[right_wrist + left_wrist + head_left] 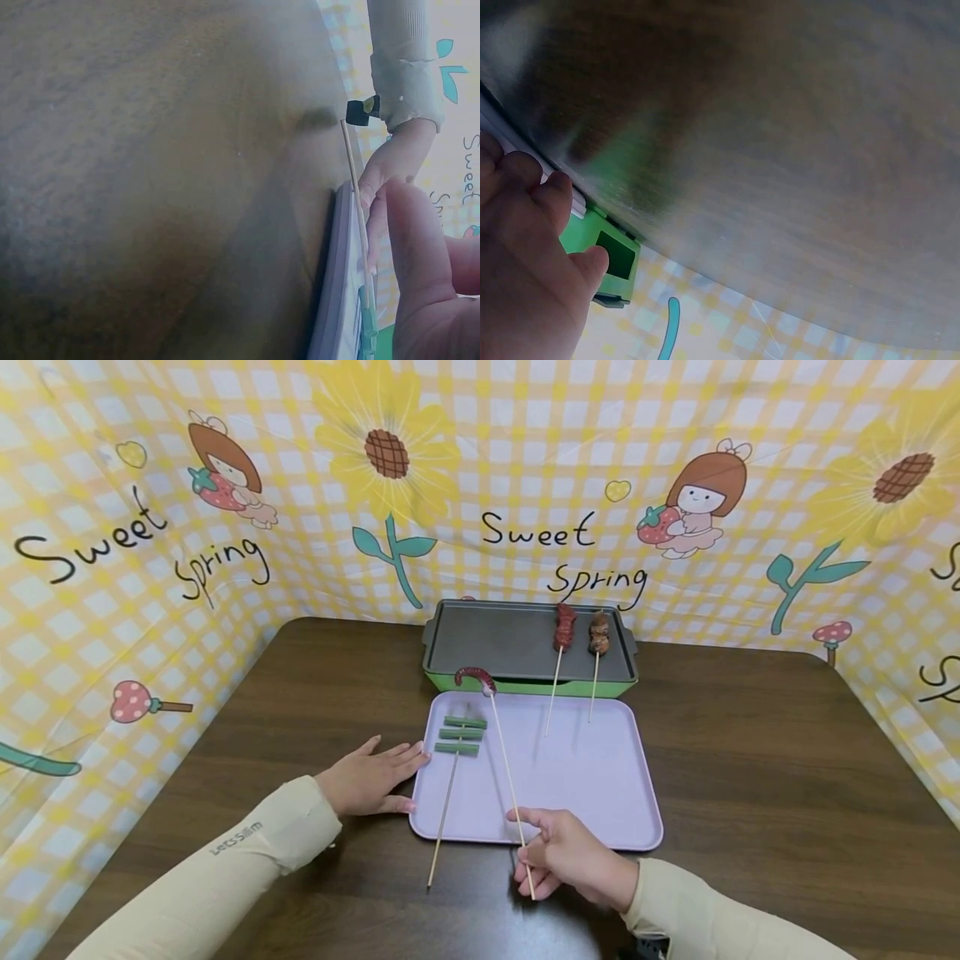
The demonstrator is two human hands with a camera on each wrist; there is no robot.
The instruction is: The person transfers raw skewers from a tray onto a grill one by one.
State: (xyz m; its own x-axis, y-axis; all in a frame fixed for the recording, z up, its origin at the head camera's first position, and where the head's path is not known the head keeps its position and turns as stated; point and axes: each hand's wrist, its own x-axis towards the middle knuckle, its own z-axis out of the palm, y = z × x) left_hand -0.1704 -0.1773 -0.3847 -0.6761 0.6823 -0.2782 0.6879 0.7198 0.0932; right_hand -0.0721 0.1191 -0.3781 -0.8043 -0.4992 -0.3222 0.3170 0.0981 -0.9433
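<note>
My right hand pinches the lower end of a bamboo skewer over the front of the lilac tray. A curled dark red piece like an octopus tentacle is on its tip, near the grill's front edge. Flat and spread, my left hand touches the tray's left rim with its fingertips. Beside it a skewer of green vegetable sticks lies on the tray, its stick reaching past the front rim. In the right wrist view a thumb or finger of the right hand fills the right side.
Behind the tray stands a green grill with a dark grey plate. A red meat skewer and a browned meat skewer lie on its right side, sticks hanging over the tray. A checked cloth backs the brown table.
</note>
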